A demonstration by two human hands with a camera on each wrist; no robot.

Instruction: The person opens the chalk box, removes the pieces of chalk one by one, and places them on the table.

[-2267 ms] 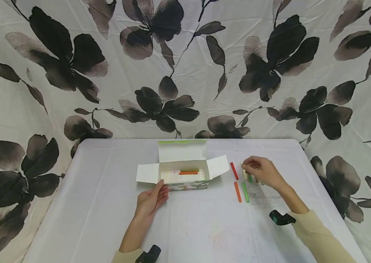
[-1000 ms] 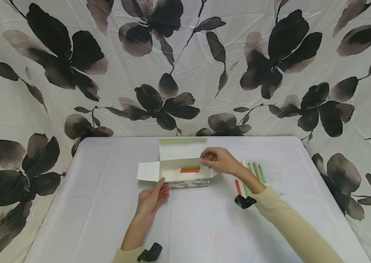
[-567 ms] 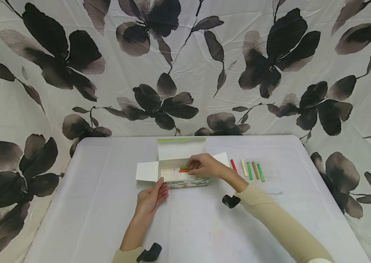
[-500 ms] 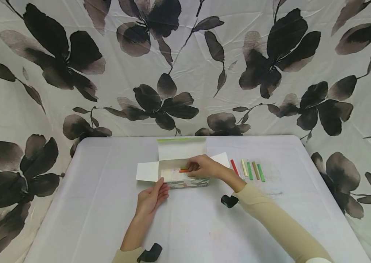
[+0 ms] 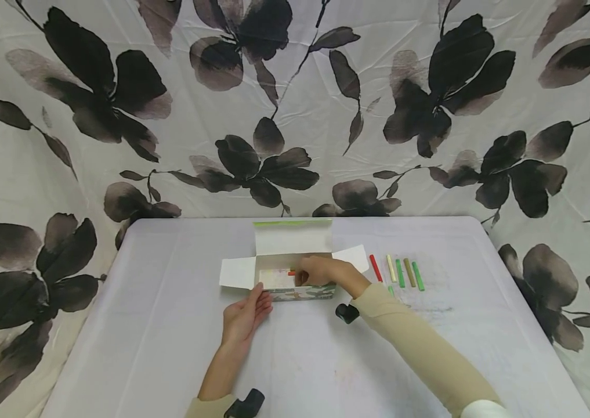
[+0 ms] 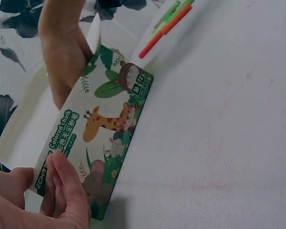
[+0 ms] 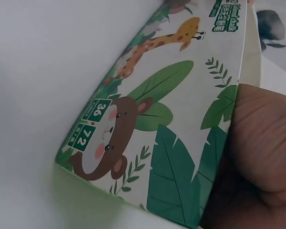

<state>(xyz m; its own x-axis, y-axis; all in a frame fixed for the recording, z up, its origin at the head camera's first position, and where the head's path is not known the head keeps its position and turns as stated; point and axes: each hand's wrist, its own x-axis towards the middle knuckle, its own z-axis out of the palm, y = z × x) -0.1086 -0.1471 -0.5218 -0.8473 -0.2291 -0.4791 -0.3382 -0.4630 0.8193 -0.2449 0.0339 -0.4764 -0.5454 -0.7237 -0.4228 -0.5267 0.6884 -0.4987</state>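
An uncovered chalk box (image 5: 302,294) with flaps spread stands near the table's middle; its animal-printed front shows in both wrist views. At its near left corner my left hand (image 5: 242,319) holds the wall, thumb at the rim and fingers against the front. My right hand (image 5: 318,270) reaches down inside the box at its right half, fingers bent. Its fingertips are hidden behind the front wall (image 7: 152,129), so what they hold does not show. Just left of them the end of an orange chalk stick (image 5: 292,273) peeks out, lying in the box.
Right of the box lie a red chalk stick (image 5: 375,267), a pale yellow stick (image 5: 391,268), a green stick (image 5: 400,273), an olive stick (image 5: 408,272) and another green stick (image 5: 418,276). My right sleeve (image 5: 415,342) covers part of the nearer sticks. A floral cloth hangs behind the table.
My right hand has moved left from the chalk sticks on the table, over the right flap, and down into the box. My left hand has stayed at the box corner.
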